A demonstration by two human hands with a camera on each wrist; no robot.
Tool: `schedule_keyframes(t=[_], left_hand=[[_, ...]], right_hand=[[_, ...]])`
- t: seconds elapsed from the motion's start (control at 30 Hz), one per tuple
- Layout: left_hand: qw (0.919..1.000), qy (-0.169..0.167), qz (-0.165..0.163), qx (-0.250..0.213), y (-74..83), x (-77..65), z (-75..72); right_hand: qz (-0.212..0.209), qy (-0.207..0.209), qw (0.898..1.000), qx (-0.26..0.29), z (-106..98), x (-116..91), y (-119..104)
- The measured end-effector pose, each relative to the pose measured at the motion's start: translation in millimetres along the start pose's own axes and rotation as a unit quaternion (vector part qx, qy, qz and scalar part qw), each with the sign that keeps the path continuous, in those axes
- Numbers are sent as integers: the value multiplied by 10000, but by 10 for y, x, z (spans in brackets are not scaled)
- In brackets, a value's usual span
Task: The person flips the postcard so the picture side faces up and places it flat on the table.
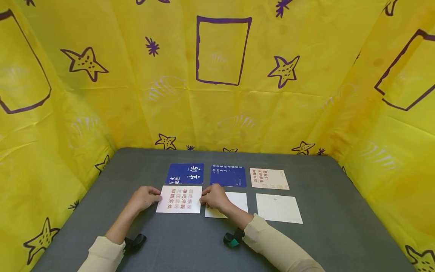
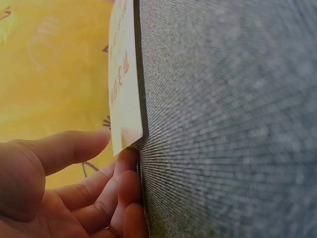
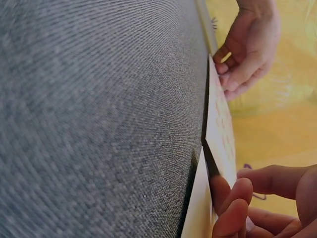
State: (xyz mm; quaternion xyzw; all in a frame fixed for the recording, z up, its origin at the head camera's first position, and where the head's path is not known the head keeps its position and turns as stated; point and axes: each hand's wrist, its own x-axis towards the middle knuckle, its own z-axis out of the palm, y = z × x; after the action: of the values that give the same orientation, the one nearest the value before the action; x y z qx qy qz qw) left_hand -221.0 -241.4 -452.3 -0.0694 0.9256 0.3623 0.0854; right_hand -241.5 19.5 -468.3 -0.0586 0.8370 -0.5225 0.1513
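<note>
A white card (image 1: 180,199) printed with rows of reddish characters lies at the front left of the cards, its surface slightly raised off the grey table in the wrist views. My left hand (image 1: 147,198) pinches its left edge, thumb above and fingers beneath; in the left wrist view the fingertips (image 2: 128,159) are right at its corner. At the opposite edge, my right hand (image 1: 215,197) pinches the same card between thumb and fingers. Part of a blank white card (image 1: 238,202) is hidden under the right hand and wrist.
Behind lie two blue cards, one on the left (image 1: 185,173) and one in the middle (image 1: 228,176), and a cream card (image 1: 269,178) with dark characters. Another white card (image 1: 279,208) lies front right. Yellow patterned cloth (image 1: 221,109) walls in the grey table (image 1: 190,241).
</note>
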Motion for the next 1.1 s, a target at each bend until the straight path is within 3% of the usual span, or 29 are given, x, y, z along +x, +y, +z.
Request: schedule_keyframes(t=[0.37, 0.6, 0.9, 1.1], left_hand=[[9999, -39, 25, 101, 38, -20, -6], [9993, 124, 338, 63, 191, -55, 40], [9958, -37, 763, -512, 384, -72, 218], [9933, -81, 1026, -534, 490, -104, 373]], right_hand=[[-63, -166, 9997, -146, -58, -15, -9], [-329, -135, 9987, -371, -183, -57, -37], [-677, 6, 9952, -704, -402, -155, 26], [-835, 220, 9916, -962, -578, -215, 110]])
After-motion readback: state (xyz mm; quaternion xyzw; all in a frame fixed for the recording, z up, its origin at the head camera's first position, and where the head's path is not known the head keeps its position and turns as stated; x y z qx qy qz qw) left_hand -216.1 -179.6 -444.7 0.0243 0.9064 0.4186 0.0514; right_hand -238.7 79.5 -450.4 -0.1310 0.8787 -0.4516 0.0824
